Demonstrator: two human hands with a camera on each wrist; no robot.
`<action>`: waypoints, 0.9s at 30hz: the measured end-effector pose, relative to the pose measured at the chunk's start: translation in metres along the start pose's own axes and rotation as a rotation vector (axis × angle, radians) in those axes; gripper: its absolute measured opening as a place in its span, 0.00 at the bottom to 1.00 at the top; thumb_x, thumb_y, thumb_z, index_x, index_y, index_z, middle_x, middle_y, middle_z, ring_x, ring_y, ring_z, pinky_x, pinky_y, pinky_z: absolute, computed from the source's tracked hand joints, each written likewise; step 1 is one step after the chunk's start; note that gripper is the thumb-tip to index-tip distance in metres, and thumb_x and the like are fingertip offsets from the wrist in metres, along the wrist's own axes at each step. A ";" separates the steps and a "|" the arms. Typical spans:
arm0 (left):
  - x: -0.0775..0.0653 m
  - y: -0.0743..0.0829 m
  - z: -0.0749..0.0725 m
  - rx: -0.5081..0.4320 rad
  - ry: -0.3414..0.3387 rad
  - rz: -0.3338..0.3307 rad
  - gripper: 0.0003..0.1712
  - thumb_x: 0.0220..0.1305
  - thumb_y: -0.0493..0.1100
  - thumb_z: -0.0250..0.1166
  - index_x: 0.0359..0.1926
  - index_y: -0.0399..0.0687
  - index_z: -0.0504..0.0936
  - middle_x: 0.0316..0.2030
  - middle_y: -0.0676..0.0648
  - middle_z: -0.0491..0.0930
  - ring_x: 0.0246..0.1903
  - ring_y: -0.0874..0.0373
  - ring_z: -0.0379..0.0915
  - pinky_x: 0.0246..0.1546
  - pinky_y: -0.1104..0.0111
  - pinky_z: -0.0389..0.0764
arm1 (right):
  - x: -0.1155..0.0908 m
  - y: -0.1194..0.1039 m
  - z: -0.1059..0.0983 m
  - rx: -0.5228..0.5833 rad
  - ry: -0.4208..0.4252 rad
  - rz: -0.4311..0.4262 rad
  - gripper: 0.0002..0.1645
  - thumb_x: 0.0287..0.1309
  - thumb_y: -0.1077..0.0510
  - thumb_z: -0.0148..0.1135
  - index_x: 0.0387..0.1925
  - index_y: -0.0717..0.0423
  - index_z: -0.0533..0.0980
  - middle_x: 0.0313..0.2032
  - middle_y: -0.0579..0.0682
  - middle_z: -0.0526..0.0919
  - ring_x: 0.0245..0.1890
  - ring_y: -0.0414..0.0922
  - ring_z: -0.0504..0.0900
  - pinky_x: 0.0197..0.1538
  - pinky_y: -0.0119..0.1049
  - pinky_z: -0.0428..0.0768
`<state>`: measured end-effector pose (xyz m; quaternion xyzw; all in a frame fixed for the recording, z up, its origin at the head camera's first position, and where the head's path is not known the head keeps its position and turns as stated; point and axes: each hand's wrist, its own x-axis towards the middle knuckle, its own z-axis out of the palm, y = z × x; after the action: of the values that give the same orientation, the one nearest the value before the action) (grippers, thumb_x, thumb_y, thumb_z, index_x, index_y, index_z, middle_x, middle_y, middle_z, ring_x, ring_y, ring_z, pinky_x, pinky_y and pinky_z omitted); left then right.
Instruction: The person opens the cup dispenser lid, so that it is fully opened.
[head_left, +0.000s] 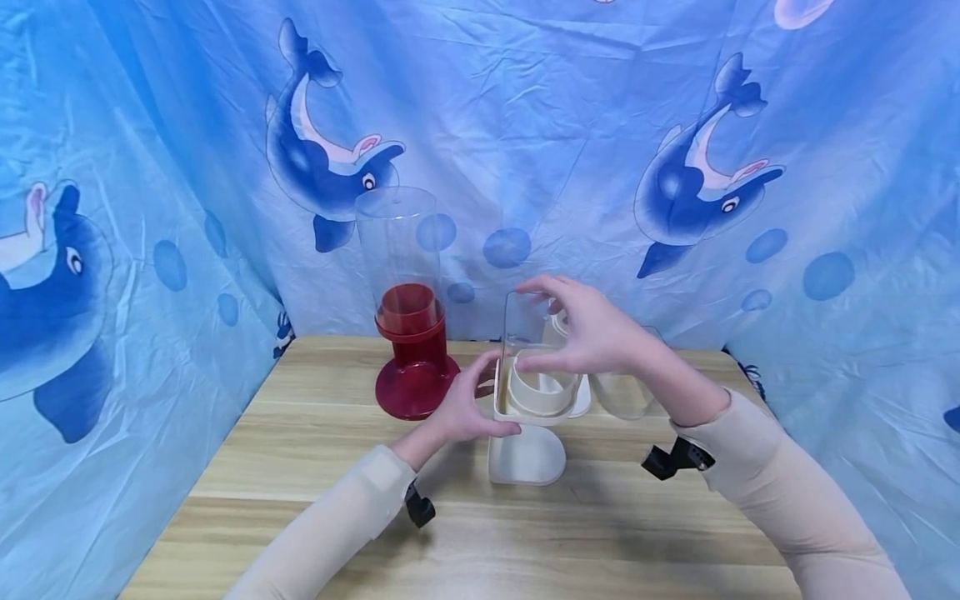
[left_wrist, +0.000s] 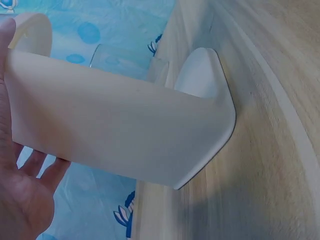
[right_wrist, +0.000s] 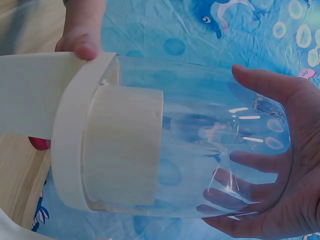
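Note:
In the head view, a white stand [head_left: 527, 455] with a flat rounded foot and a raised collar is in front of me on the wooden table. My left hand [head_left: 468, 404] grips the side of its collar, thumb at the front. A clear container [right_wrist: 192, 75] sits in the collar, around the white inner ring [right_wrist: 125, 145]. My right hand [head_left: 588, 329] holds the container's upper end, fingers and thumb spread around it. In the left wrist view, the stand's flat back [left_wrist: 100, 117] slants from the left hand down to the foot.
To the left stands a red stand [head_left: 420, 379] with a tall clear cylinder [head_left: 397, 242] on it. Another white stand [head_left: 583, 398] and a second clear container [head_left: 626, 398] are behind my right forearm. A dolphin-print cloth [head_left: 465, 100] hangs behind and beside the table [head_left: 315, 500].

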<state>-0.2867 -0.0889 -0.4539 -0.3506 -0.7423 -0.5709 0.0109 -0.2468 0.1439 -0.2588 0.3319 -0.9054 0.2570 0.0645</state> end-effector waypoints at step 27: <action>0.004 0.002 0.000 0.003 -0.041 -0.018 0.57 0.39 0.42 0.87 0.72 0.53 0.69 0.62 0.44 0.82 0.63 0.49 0.80 0.66 0.52 0.84 | 0.000 0.008 -0.009 0.011 0.010 -0.053 0.50 0.43 0.43 0.89 0.69 0.48 0.77 0.66 0.48 0.83 0.57 0.52 0.86 0.57 0.51 0.89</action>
<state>-0.2888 -0.0864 -0.4504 -0.3554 -0.7463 -0.5626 -0.0093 -0.2520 0.1540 -0.2545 0.3549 -0.8944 0.2617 0.0740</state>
